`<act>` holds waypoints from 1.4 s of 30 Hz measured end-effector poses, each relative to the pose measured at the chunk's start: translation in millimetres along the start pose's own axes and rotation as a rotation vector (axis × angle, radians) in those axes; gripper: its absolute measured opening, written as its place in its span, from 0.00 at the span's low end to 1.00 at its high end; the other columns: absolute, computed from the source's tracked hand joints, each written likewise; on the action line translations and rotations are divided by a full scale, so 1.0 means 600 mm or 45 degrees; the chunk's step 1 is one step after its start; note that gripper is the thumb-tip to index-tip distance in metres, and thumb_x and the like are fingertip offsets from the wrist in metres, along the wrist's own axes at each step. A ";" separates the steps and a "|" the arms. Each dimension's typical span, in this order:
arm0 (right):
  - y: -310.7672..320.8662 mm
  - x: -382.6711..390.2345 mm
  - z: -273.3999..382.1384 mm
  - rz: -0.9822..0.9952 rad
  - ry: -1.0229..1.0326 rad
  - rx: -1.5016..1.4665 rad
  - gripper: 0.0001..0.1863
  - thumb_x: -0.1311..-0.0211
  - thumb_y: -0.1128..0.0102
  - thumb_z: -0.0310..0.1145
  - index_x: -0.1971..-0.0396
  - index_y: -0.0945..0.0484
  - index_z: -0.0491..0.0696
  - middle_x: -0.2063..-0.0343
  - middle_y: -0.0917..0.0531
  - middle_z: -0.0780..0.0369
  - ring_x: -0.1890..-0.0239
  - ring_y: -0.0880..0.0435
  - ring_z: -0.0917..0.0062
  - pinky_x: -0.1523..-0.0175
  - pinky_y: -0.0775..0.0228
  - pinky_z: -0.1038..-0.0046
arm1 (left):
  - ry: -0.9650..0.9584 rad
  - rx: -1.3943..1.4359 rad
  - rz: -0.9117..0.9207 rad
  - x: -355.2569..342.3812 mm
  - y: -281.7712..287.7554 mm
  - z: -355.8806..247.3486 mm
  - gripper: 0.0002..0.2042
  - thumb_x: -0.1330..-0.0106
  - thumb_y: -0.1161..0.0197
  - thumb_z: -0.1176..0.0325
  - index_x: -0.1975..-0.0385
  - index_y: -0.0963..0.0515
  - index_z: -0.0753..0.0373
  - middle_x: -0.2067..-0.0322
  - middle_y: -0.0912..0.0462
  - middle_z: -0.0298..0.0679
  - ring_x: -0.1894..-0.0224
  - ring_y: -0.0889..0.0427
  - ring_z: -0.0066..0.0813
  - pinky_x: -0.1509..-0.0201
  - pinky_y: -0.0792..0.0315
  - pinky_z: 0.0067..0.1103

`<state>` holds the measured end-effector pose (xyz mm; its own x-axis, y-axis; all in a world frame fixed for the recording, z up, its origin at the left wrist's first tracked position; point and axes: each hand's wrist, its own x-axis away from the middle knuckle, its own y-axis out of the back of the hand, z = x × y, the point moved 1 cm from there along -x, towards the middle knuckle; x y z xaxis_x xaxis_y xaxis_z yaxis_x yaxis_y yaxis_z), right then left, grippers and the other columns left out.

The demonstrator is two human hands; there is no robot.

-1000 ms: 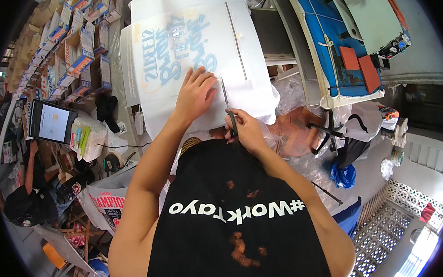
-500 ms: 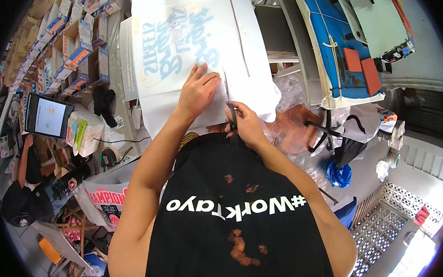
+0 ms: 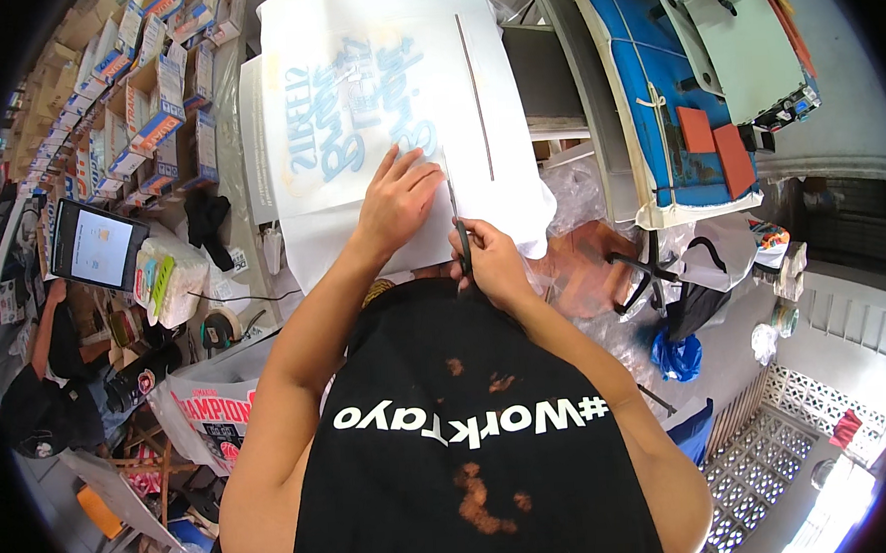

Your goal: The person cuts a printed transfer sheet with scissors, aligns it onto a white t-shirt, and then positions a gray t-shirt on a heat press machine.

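Note:
Translucent film or paper sheets (image 3: 431, 87) with blue and grey lettering lie layered over a white covered table. My left hand (image 3: 399, 204) rests flat on the near part of the sheets, fingers spread, fingertips just below the lettering. To its right, my right hand (image 3: 487, 259) grips a pair of scissors (image 3: 463, 243) by the black handles. The blades point away from me and lie against the sheet close to my left fingertips; how far they are parted I cannot tell. A thin dark line or strip (image 3: 475, 95) runs lengthwise on the sheet's right side.
On the left stand stacked cardboard boxes (image 3: 159, 116), a lit tablet (image 3: 93, 245) and a tape roll (image 3: 220, 329). A person's arm (image 3: 49, 317) shows at far left. To the right are a blue-topped table (image 3: 662, 155) and a black chair base (image 3: 648, 271).
The whole view has shifted slightly, so the table and both hands sit a little lower. My hands keep nearly the same places on the sheets, the right still holding the scissors.

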<state>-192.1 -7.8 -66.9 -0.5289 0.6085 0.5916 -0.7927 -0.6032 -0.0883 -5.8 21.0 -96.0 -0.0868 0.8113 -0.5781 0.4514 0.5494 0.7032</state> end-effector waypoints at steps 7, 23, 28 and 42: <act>0.007 -0.042 0.022 -0.011 -0.026 -0.083 0.22 0.33 0.37 0.41 0.49 0.23 0.39 0.76 0.24 0.65 0.81 0.23 0.83 0.83 0.34 0.80 | -0.033 0.076 -0.054 -0.016 0.023 -0.022 0.11 0.48 0.35 0.79 0.63 0.19 0.64 0.59 0.16 0.39 0.49 0.18 0.43 0.38 0.29 0.42; -0.008 -0.120 0.085 -0.076 0.103 -0.033 0.13 0.31 0.49 0.31 0.56 0.22 0.37 0.76 0.22 0.61 0.81 0.23 0.79 0.82 0.34 0.78 | -0.038 0.150 -0.194 -0.035 0.071 -0.067 0.08 0.48 0.37 0.81 0.67 0.19 0.68 0.62 0.16 0.42 0.57 0.15 0.40 0.51 0.20 0.32; -0.012 -0.160 0.103 -0.096 0.189 -0.028 0.14 0.31 0.47 0.31 0.56 0.22 0.36 0.77 0.19 0.60 0.82 0.25 0.81 0.82 0.35 0.78 | -0.033 0.129 -0.240 -0.038 0.079 -0.079 0.08 0.49 0.37 0.81 0.68 0.20 0.68 0.63 0.16 0.41 0.58 0.16 0.39 0.54 0.20 0.29; -0.004 -0.196 0.128 -0.066 0.160 0.016 0.13 0.32 0.44 0.32 0.55 0.22 0.38 0.77 0.23 0.64 0.81 0.26 0.83 0.82 0.40 0.79 | -0.024 0.101 -0.219 -0.029 0.105 -0.091 0.08 0.47 0.37 0.81 0.67 0.19 0.66 0.63 0.16 0.41 0.57 0.15 0.38 0.48 0.21 0.33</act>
<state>-104.6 -117.3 -74.8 -0.5220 0.6981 0.4901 -0.8163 -0.5754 -0.0498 -24.4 52.2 -19.1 -0.1524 0.7023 -0.6954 0.5000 0.6617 0.5588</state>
